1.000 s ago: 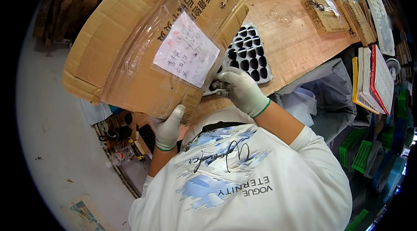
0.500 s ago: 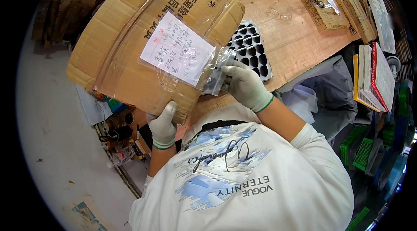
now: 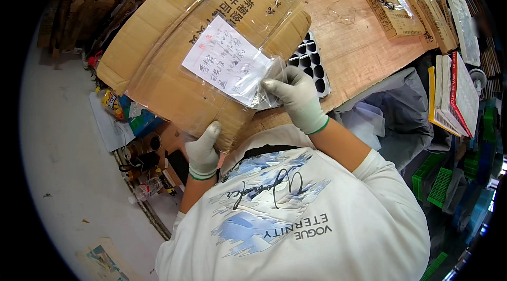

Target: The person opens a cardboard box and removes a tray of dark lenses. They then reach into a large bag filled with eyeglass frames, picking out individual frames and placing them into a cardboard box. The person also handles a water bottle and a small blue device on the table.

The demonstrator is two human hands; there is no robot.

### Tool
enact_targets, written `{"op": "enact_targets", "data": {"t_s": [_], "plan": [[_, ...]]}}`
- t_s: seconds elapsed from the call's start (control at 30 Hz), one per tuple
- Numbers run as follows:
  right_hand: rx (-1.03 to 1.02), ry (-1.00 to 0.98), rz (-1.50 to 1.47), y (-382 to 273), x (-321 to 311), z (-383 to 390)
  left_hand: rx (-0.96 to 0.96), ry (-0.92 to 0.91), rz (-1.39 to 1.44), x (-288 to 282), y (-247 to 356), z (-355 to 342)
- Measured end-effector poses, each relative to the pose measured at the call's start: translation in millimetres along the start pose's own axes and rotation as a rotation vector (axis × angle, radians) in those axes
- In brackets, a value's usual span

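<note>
A large, flat brown cardboard carton (image 3: 158,69) with handwriting and clear tape is tilted in front of me. My left hand (image 3: 203,150), in a white glove with a green cuff, grips its near lower edge, thumb on the face. On the carton lies a handwritten white paper slip (image 3: 224,62) inside a clear plastic sleeve (image 3: 272,99). My right hand (image 3: 302,100), gloved alike, pinches the sleeve's right end between thumb and fingers. Partly hidden behind the carton, a white tray (image 3: 326,91) with dark lenses in its cells rests on the wooden table.
Wire-framed eyeglasses (image 3: 342,12) lie on the wooden table (image 3: 364,59). Cardboard boxes (image 3: 393,17) line its far right, beside standing booklets (image 3: 454,96). Grey plastic sheeting (image 3: 404,106) hangs at the right edge. Cartons (image 3: 84,6) stack at far left; a plastic bottle (image 3: 145,190) is lower left.
The carton and slip have shifted right, covering more of the lens tray. My right hand has moved slightly up and left over the sleeve's end, drawing it against the carton. My left hand keeps its grip.
</note>
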State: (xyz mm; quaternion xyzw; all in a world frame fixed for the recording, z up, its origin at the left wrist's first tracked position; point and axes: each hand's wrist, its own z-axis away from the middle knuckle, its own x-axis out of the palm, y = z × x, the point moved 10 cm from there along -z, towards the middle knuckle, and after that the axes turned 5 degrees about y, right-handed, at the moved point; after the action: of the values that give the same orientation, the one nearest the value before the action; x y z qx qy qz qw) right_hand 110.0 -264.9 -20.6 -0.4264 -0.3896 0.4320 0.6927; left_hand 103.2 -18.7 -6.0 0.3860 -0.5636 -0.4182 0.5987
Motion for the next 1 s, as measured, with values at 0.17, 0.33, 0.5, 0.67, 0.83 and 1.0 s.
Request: {"op": "enact_targets", "data": {"t_s": [0.17,0.33,0.5,0.67,0.83,1.0], "plan": [[-0.444,0.271,0.151,-24,-9,5,-0.033,-0.006,0.057,3,1,-1],[-1.036,0.205,0.438,-56,6,36,-0.013,0.002,0.104,4,3,-4],[-1.276,0.035,0.496,-74,17,50,-0.007,-0.016,0.041,6,5,-4],[-1.187,0.089,0.384,-52,-1,37,-0.021,-0.026,0.02,10,5,-4],[-0.878,0.079,0.246,-42,-6,21,-0.042,0.01,0.043,6,4,-2],[-0.639,0.13,0.086,-40,-9,11,-0.033,-0.04,0.069,6,3,-3]]}}
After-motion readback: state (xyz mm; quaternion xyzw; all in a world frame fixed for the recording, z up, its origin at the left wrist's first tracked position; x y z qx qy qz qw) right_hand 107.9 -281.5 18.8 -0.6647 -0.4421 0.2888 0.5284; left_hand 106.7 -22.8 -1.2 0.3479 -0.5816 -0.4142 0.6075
